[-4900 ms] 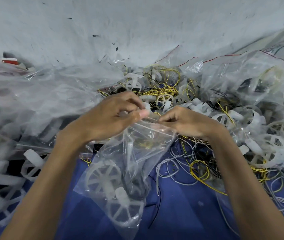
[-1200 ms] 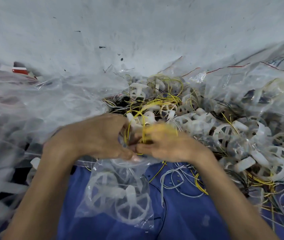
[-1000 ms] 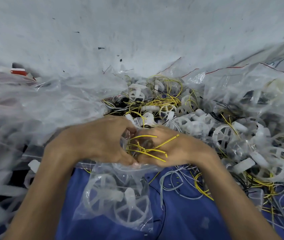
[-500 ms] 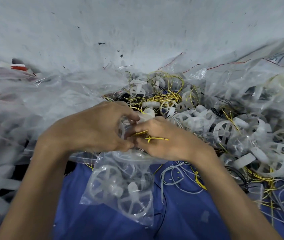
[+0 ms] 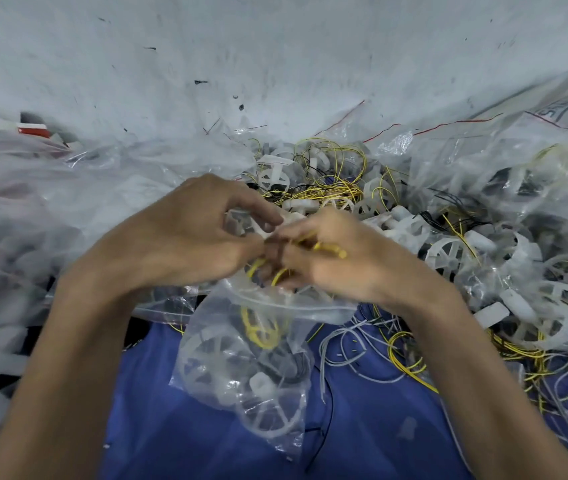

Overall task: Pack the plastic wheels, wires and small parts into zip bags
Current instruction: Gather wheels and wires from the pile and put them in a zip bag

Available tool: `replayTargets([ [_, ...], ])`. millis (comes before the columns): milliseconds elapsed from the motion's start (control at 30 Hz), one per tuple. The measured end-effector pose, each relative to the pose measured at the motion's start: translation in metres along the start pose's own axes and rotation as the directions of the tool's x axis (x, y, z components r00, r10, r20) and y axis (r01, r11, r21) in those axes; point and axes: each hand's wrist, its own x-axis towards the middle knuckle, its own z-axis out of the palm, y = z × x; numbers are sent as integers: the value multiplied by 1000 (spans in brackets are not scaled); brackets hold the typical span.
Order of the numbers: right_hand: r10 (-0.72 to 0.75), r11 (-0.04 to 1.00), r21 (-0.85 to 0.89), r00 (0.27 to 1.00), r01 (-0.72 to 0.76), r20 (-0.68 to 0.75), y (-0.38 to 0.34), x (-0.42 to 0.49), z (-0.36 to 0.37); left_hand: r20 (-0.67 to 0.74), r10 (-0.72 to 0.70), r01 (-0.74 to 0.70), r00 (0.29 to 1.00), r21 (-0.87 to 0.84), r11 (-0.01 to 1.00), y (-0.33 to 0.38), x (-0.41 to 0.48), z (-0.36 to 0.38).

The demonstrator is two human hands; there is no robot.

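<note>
Both hands meet over the zip bag's (image 5: 241, 358) mouth. Right hand (image 5: 338, 258) pinches a yellow wire (image 5: 327, 249); left hand (image 5: 189, 240) grips the bag's rim. Wheels (image 5: 206, 358) sit inside, on blue cloth (image 5: 171, 427).

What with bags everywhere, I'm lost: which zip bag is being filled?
The zip bag under the left hand and right hand, with yellow wire going in.

Bare forearms (image 5: 78, 358) lead to the left hand (image 5: 185, 244) and right hand (image 5: 341, 261).
</note>
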Motion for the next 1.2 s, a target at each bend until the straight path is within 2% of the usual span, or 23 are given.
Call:
replayTargets([
  [33,-20,968,-249,998,35,60,1,0,1,-4,-6,6,1000,7,1000,-1,1,1],
  [67,-30,891,-449,995,71,99,3,-1,2,-2,-15,15,1000,22,1000,-1,1,3],
  [100,-26,836,-542,994,81,109,3,-2,1,-7,-18,18,1000,39,999,0,2,4],
  [167,-31,847,-528,998,57,60,-1,-7,-5,3,-26,26,1000,38,999,1,1,4],
  [267,-149,902,-414,988,124,-28,-3,-14,-17,-14,-43,44,999,35,998,1,1,2],
  [367,-195,863,-482,980,154,-36,-2,-7,-10,-51,-29,31,998,57,998,-1,1,2],
  [433,-167,839,-524,986,148,11,1,-1,3,-46,-30,32,998,39,999,0,0,2],
  [567,-144,798,-554,968,237,206,2,0,8,0,-45,45,999,38,998,1,-2,1],
  [633,-161,826,-506,964,249,211,-1,-6,-7,-10,-34,35,999,80,996,-3,-3,-3],
  [700,-247,886,-390,967,250,58,-1,-13,-27,15,-112,109,994,105,988,-8,-4,-4],
  [733,-259,918,-325,964,226,-61,1,-17,-37,-48,-145,148,988,78,986,-6,-3,-7],
  [767,-251,943,-267,951,199,-179,5,-19,-47,-59,-162,169,985,134,977,-13,-3,-11],
  [800,-244,954,-243,928,178,-282,10,-21,-55,-71,-191,196,979,71,978,-15,-3,-12],
  [867,-238,941,-321,886,109,-398,23,-18,-66,-97,-240,250,966,106,962,-20,-4,-15],
  [933,-160,892,-452,927,-12,-340,37,-14,-72,-145,-276,294,950,129,947,-26,-4,-18],
  [1000,-30,808,-583,983,-84,-183,56,-10,-75,-187,-272,304,944,171,937,-31,-4,-19],
  [1133,135,874,-462,989,-149,-64,92,5,-59,-257,-263,319,930,206,925,-43,-2,-21],
  [1200,270,844,-473,962,-252,-31,114,15,-44,-262,-253,310,931,209,927,-47,-1,-22],
])
